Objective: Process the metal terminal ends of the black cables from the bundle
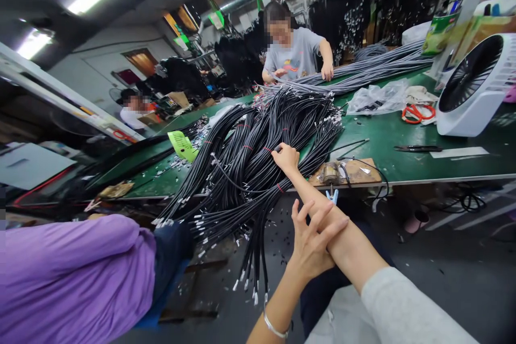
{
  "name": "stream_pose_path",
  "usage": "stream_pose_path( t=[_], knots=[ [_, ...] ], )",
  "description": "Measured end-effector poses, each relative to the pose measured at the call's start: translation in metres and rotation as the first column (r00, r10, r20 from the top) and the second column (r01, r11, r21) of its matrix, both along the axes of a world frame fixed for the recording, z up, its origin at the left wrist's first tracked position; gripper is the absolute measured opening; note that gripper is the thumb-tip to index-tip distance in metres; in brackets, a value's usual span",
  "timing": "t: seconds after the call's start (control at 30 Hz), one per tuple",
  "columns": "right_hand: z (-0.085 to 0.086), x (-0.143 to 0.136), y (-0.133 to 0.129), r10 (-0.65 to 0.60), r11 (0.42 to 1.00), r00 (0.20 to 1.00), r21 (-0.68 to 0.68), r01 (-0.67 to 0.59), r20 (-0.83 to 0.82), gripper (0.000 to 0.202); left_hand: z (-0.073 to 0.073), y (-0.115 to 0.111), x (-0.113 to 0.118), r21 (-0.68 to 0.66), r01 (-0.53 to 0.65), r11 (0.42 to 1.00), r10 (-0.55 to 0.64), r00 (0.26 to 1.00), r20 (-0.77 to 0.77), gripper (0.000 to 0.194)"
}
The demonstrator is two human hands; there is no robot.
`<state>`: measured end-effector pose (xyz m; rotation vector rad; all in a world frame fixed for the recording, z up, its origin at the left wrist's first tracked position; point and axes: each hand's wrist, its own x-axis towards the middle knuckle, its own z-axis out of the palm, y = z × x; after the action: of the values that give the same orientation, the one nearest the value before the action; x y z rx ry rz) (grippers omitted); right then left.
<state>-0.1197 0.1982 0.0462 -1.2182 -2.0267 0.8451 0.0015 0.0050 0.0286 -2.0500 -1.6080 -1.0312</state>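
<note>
Right hand: arm extended fwd, fingers clenched on a strand in the black cable bundle, gripping it near the table front edge. Exact no. of strands in the grip cannot be told.

Left hand: fingers released and spread, palm laid against the right forearm; holds nothing. Thin bracelet on the left wrist.

Cable bundle: large mass of black cables w/ light-coloured terminal ends, some tied w/ red bands. Lies across the green table surface and hangs over the front edge toward the floor, loose ends below the table edge.

Adjacent items:
- Green tag on the table, left of the bundle.
- Small brown board w/ a metal fixture at the table edge, just right of the right hand; thin black wire loops beside it.
- Red-handled scissors and clear plastic bag further back, right side.
- White fan at the far right of the table.
- Black tool lying flat near the fan.

Other persons: co-worker in grey shirt at the far side of the table, both hands on a second, grey cable bundle. Purple sleeve of another person at lower left.
</note>
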Motion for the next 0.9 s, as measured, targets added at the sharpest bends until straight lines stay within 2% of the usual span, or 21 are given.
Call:
stream_pose_path(
  t=[0.07, 0.27, 0.37, 0.43, 0.47, 0.53, 0.6, 0.67, 0.77, 0.83, 0.9],
  knots=[
    [0.002, 0.0, -0.002, 0.005, 1.0, 1.0, 0.013, -0.005, 0.009, 0.02, 0.001, 0.003, 0.0, -0.028, 0.022, 0.999, -0.022, 1.0, -0.008, 0.044],
    [0.004, 0.001, -0.006, 0.014, 0.999, 0.999, 0.039, -0.015, 0.031, 0.02, -0.005, 0.007, 0.0, 0.063, 0.025, 0.998, -0.029, 0.997, 0.067, 0.032],
    [0.004, 0.001, -0.006, 0.011, 0.999, 1.0, 0.038, -0.012, 0.027, 0.02, -0.007, 0.002, -0.002, -0.003, 0.029, 1.0, -0.029, 0.999, 0.044, 0.043],
    [0.004, 0.001, -0.005, 0.013, 0.999, 1.0, 0.03, -0.014, 0.019, 0.019, -0.007, 0.0, -0.012, -0.087, -0.002, 0.996, 0.002, 1.0, -0.003, 0.055],
    [0.003, 0.002, -0.004, 0.017, 1.0, 1.0, 0.025, -0.018, 0.014, 0.018, -0.007, -0.001, -0.021, -0.124, -0.054, 0.991, 0.051, 0.998, -0.028, 0.062],
    [0.002, 0.004, -0.002, 0.033, 0.999, 0.999, 0.015, -0.033, 0.003, 0.019, -0.006, -0.001, -0.045, -0.175, -0.248, 0.953, 0.239, 0.969, -0.068, 0.074],
    [0.003, 0.006, 0.0, 0.058, 0.998, 0.998, 0.007, -0.058, -0.011, 0.023, -0.007, 0.0, -0.072, -0.21, -0.479, 0.852, 0.467, 0.878, -0.107, 0.082],
    [0.005, 0.009, 0.0, 0.085, 0.996, 0.996, 0.005, -0.085, -0.031, 0.027, -0.009, 0.003, -0.095, -0.231, -0.617, 0.752, 0.598, 0.787, -0.154, 0.072],
    [0.01, 0.017, -0.014, 0.121, 0.992, 0.989, 0.037, -0.118, -0.085, 0.028, -0.013, 0.008, -0.114, -0.221, -0.684, 0.695, 0.663, 0.729, -0.169, 0.06],
    [0.01, 0.033, -0.037, 0.156, 0.985, 0.979, 0.093, -0.145, -0.134, 0.028, -0.013, 0.012, -0.116, -0.208, -0.695, 0.688, 0.675, 0.719, -0.169, 0.056],
    [0.003, 0.059, -0.068, 0.23, 0.965, 0.958, 0.171, -0.201, -0.172, 0.033, -0.009, 0.013, -0.114, -0.192, -0.686, 0.702, 0.665, 0.727, -0.17, 0.048]
  ],
)
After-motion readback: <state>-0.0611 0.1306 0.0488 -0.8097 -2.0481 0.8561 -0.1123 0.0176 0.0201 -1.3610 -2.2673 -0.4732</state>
